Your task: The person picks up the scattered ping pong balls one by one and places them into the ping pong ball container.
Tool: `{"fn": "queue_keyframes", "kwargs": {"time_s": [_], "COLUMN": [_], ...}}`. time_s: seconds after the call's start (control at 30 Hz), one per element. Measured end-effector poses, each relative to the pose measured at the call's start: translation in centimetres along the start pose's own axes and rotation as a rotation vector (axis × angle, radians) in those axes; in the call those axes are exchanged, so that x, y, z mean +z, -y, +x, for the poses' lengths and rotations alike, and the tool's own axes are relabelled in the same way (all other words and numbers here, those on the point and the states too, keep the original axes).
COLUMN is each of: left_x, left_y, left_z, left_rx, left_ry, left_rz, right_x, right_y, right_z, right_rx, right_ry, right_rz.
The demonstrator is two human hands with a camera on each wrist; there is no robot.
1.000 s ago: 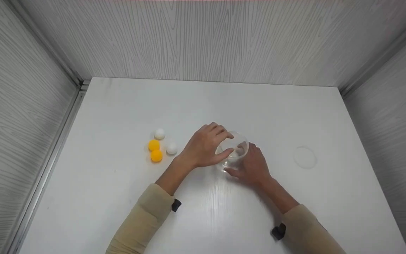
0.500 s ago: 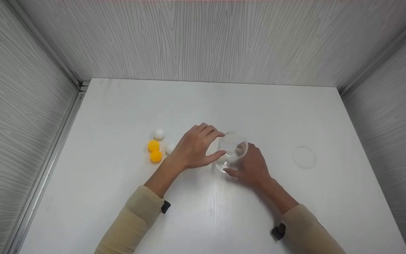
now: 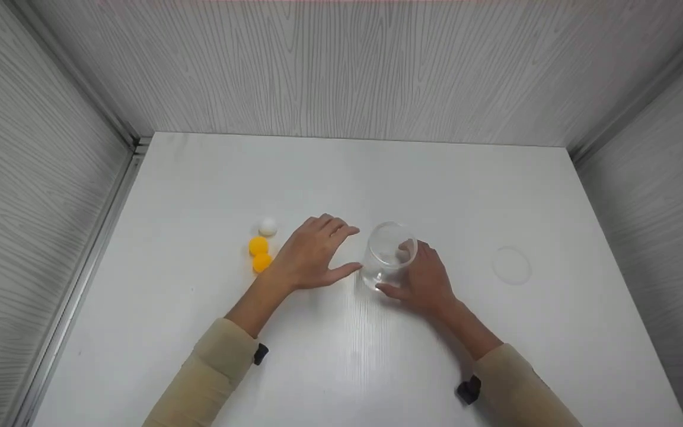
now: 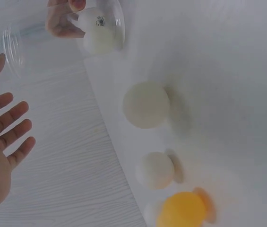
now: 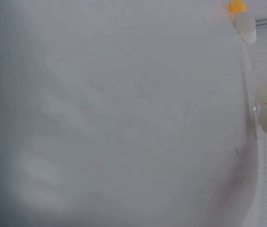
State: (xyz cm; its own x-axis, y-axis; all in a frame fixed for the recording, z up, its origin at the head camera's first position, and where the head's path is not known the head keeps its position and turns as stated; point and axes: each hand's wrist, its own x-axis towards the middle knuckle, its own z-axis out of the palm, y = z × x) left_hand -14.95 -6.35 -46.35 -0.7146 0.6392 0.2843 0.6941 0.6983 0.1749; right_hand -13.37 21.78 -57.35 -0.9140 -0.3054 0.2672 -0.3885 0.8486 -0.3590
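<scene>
While the fingers of the right hand [image 3: 424,279] are curled round the far side of a clear plastic cup [image 3: 389,254] and the thumb is laid against its near base, the cup is held upright on the white table [image 3: 353,356], near the middle of it. One white ball [image 4: 98,35] is seen through the cup's wall in the left wrist view, lying inside at the bottom. From the right wrist view little can be told, since most of the picture is blurred white and only an edge of the hand is shown at the right border. The fingers of the left hand [image 3: 312,258] are held straight and slightly spread, with the thumb stretched toward the cup; nothing is gripped by them, and a small gap is left between thumb tip and cup. Whether the palm rests on the table cannot be told. Just beyond and to the left of this hand, two orange balls [image 3: 260,254] are set touching each other, and a white ball [image 3: 268,226] is placed just behind them; another white ball [image 4: 146,105] is shown beside these in the left wrist view. Well to the right of the cup, a clear round lid [image 3: 512,264] is laid flat on the table. Grey wood-grain walls [image 3: 341,65] are set round three sides of the table.
</scene>
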Motion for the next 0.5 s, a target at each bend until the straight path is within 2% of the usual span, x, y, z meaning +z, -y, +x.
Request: {"fn": "queue_keyframes", "kwargs": {"time_s": [0.2,0.5], "left_x": [0.5,1.1], "left_y": [0.7,1.8], "left_z": [-1.2,-3.1], "left_rx": [0.002,-0.030], "left_ry": [0.020,0.092], "left_rz": [0.031,0.095], "right_x": [0.0,0.1], "right_y": [0.1,-0.2], "right_z": [-0.1,-0.1], "right_rx": [-0.015,-0.011], "right_ry": [-0.016,-0.024], "right_rz": [0.025,0.026]}}
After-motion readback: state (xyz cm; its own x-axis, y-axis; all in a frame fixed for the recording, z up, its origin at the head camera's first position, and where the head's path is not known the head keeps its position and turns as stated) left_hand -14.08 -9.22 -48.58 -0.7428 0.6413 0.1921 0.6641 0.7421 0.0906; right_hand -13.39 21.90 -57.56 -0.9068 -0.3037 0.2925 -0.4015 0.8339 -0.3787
